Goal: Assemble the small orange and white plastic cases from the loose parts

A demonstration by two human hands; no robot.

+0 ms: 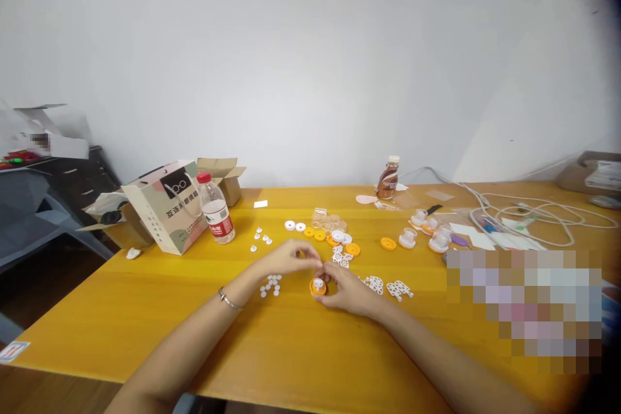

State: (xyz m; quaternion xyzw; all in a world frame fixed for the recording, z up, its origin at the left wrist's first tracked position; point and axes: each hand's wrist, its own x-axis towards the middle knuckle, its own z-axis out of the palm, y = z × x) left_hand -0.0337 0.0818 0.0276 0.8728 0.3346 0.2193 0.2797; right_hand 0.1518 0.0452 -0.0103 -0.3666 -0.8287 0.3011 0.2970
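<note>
Right hand [347, 288] clamped on an orange-and-white disc [318, 286], lower centre of the frame, left hand [292, 257] just above, its hold unclear, red-capped bottle [216, 212] on tabletop [272, 352], centre left.

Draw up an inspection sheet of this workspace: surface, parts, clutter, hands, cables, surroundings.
Surface: yellow-brown table; a pixelated patch hides part of its right side.
Parts: orange-and-white piece at the right hand; white discs to its left, white openwork pieces to its right, orange round pieces farther back.
Clutter: red-capped bottle, paper bag, brown bottle.
Hands: right holds the piece; left hand has fingertips close above it, contact unclear.
Cables: white cable looped loosely, back right.
Surroundings: pale wall behind; dark drawers at left.
</note>
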